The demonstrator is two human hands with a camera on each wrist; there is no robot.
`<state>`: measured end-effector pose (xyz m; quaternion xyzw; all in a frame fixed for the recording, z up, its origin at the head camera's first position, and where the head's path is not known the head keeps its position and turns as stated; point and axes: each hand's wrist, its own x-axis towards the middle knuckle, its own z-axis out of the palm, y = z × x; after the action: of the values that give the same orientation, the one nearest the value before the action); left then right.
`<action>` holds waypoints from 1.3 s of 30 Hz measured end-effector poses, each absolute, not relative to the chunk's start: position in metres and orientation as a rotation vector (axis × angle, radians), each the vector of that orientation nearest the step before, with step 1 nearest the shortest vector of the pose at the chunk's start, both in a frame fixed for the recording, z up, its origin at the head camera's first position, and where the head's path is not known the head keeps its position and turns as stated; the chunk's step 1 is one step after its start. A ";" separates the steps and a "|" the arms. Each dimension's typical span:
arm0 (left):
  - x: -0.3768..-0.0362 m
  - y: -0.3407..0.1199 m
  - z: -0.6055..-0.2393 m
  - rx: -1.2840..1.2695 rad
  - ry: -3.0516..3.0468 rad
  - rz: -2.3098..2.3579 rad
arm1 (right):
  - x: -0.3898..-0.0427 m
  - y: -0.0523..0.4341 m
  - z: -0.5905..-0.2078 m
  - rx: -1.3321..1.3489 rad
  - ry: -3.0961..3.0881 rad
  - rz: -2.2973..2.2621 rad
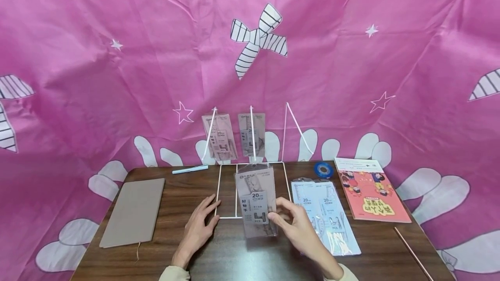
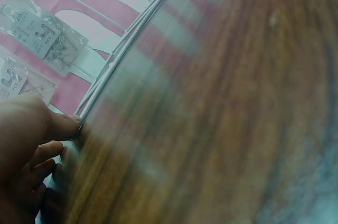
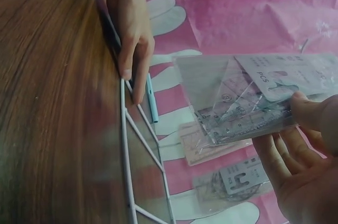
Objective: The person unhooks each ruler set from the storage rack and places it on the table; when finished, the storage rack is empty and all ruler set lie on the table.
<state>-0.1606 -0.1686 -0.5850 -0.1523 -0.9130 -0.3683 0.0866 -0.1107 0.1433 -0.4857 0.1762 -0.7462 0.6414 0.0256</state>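
A clear ruler-set packet (image 1: 255, 205) with a grey card stands upright above the table, pinched at its right edge by my right hand (image 1: 280, 215). In the right wrist view the packet (image 3: 248, 100) shows a ruler and set square, with my right hand (image 3: 296, 139) beneath it. My left hand (image 1: 212, 211) lies flat with straight fingers on the base wire of a white wire rack (image 1: 287, 177). The left wrist view shows the left hand (image 2: 58, 134) touching that rack (image 2: 121, 55). Two similar packets (image 1: 218, 138) (image 1: 251, 135) hang on the rack's upright prongs.
On the dark wooden table lie a brown notebook (image 1: 134, 211) at left, a light blue pen (image 1: 190, 169), a blue tape roll (image 1: 323, 169), flat packets (image 1: 326, 214), a red booklet (image 1: 371, 192) and a thin stick (image 1: 412, 253). A pink patterned sheet forms the backdrop.
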 end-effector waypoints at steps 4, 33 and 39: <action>-0.161 -0.169 -0.586 -0.455 -2.716 -1.102 | -0.112 0.147 -0.491 0.660 -2.336 1.956; -0.161 -0.170 -0.584 -0.450 -2.737 -1.117 | -0.156 0.130 -0.530 1.607 -2.835 1.658; -0.161 -0.170 -0.587 -0.480 -2.699 -1.092 | -0.157 0.120 -0.530 1.716 -2.914 1.257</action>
<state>-0.1606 -0.1700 -0.5870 -0.1619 -0.9104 -0.3685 0.0953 -0.1567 0.1196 -0.5304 0.4628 -0.7859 0.3389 -0.2309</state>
